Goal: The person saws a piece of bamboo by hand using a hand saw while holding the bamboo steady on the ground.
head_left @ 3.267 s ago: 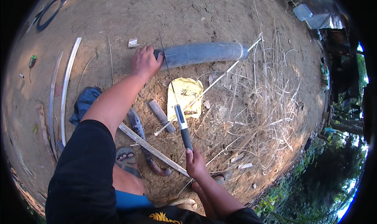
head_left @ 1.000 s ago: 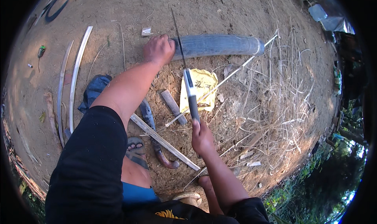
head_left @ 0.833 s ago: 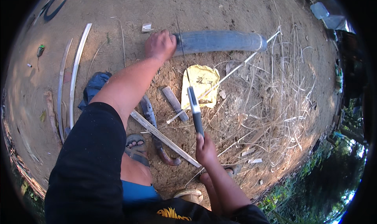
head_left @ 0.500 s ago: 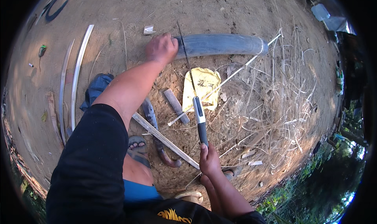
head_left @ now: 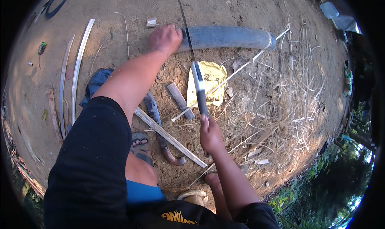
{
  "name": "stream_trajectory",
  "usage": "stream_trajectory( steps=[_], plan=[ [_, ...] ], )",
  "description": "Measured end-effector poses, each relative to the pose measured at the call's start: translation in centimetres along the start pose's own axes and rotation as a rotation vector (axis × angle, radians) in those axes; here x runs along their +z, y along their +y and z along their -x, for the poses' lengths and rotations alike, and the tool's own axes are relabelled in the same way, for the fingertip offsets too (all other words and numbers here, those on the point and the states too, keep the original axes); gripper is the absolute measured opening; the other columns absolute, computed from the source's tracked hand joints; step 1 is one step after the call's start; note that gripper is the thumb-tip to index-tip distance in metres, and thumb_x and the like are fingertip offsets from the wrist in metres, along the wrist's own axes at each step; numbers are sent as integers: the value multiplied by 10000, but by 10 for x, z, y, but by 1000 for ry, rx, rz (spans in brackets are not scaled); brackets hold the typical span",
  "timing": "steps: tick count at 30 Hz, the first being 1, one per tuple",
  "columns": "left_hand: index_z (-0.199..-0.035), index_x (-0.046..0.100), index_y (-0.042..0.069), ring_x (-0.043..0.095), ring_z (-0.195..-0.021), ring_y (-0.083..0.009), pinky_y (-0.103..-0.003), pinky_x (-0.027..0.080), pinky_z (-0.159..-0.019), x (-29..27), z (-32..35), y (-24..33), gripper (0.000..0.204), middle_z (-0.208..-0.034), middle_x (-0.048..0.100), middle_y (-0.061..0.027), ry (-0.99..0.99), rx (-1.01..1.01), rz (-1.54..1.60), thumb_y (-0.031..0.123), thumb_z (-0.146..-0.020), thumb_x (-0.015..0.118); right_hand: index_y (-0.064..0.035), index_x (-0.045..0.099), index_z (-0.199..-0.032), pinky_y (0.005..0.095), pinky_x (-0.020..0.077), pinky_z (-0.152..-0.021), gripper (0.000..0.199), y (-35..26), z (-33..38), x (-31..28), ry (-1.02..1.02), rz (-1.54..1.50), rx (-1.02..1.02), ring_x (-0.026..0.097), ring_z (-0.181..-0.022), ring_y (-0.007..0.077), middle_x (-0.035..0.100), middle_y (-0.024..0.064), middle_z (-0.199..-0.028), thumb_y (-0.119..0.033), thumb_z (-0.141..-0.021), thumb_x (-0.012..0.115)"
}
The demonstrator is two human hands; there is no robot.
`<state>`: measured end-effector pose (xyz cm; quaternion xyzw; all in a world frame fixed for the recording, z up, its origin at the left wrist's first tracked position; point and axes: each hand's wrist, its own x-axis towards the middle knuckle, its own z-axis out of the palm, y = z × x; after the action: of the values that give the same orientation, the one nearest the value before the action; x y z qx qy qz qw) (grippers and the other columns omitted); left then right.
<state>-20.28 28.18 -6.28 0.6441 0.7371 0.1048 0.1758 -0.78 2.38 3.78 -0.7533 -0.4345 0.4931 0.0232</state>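
Both hands are busy: the left hand (head_left: 165, 38) grips the near end of the grey pipe (head_left: 226, 37) lying on the dirt ground (head_left: 240, 4), while the right hand (head_left: 209, 133) is closed round the handle of a long knife (head_left: 196, 74). Since half a second ago the blade has swung forward — its thin tip now crosses the pipe just beside the left hand, which suggests a cut there. Earlier, the knife hung lower over the yellow scrap (head_left: 212, 76); pipe and left hand have not moved.

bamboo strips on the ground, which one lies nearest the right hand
The pale split strip lying diagonally just left of the right hand; the two long curved strips lie far off left.
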Motion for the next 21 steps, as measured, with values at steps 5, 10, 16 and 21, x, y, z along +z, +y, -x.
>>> stream_trajectory(
  steps=[5, 10, 16, 21],
  plan=[
    [-1059, 685, 58, 685, -1017, -383, -520, 541, -896, 8, 2, -3, 410, -1055, 723, -190, -5, 7, -8, 340, -984, 397, 29, 619, -1100, 489, 503, -753, 587, 0, -9, 3, 10, 4, 17, 664, -806, 374, 649, 225, -837, -509, -1084, 384],
    [-1045, 690, 65, 696, -978, -395, -530, 547, -868, -1, -4, -8, 399, -1037, 728, -191, -19, -45, -24, 334, -979, 403, 38, 606, -1160, 551, 517, -785, 555, 52, 48, 8, -33, 26, 0, 691, -898, 478, 670, 287, -868, -473, -1079, 405],
    [-1019, 704, 78, 699, -954, -405, -541, 553, -839, 7, -11, 5, 384, -1020, 734, -185, 42, -6, 35, 345, -958, 435, 44, 596, -1107, 540, 503, -742, 566, -18, -32, -4, 58, 2, -58, 688, -829, 460, 653, 283, -812, -489, -1079, 407],
    [-1069, 721, 60, 705, -1035, -360, -502, 560, -917, -2, 4, -3, 450, -1090, 728, -211, -31, -57, -20, 363, -963, 407, 35, 591, -1206, 567, 504, -747, 515, 53, 62, 13, 38, -26, -105, 676, -839, 505, 661, 315, -866, -431, -1080, 413]
  ],
)
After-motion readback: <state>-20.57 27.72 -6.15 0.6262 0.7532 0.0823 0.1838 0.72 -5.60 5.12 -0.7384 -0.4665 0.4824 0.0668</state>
